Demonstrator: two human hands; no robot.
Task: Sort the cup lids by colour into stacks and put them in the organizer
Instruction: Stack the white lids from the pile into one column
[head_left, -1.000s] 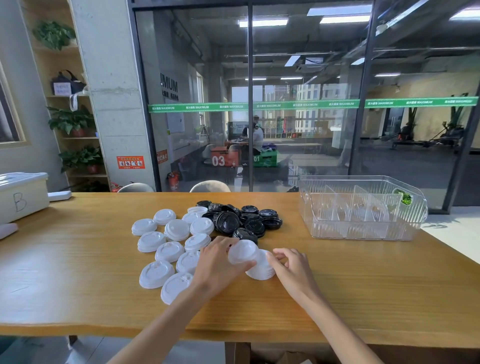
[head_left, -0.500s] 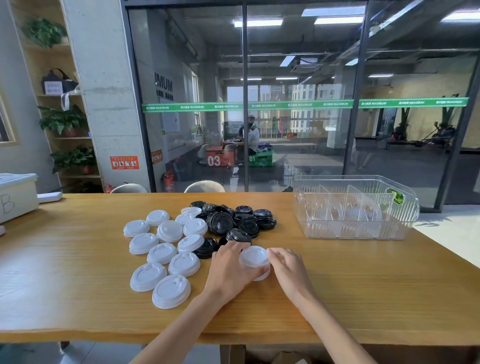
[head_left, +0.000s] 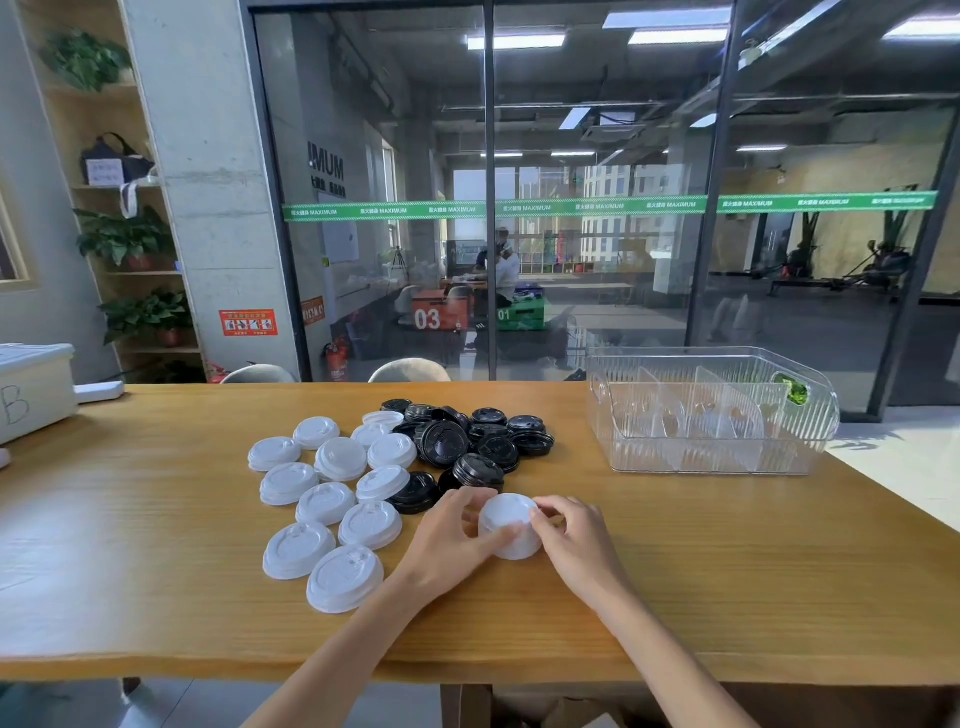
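- Head view: a long wooden table (head_left: 156, 519) is standing in front of a glass wall (head_left: 597, 182) with a green stripe running across it; behind the glass, a person is sitting far back in a dim hall.
- A shelf with potted plants (head_left: 124, 239) is lining the wall on the left, and a white box (head_left: 31, 389) marked with a B is sitting at the table's left edge.
- A clear plastic organizer (head_left: 711, 452) with upright dividers is resting on the right part of the table, well apart from the lids; nothing is showing plainly in its compartments.
- White lids (head_left: 322, 499) are lying spread out singly on the left of the middle, some touching one another.
- Black lids (head_left: 467, 441) are lying heaped just beside them, toward the glass, some overlapping and tilted.
- A small stack of white lids (head_left: 511, 525) is sitting on the table near the front edge, just in front of the black heap.
- The left hand (head_left: 452, 540) is gripping the stack from its left side, the thumb curling across the near side.
- The right hand (head_left: 571, 540) is holding the same stack from the right, fingertips curling onto its rim.
- Both bare forearms are reaching in from the bottom of the view.
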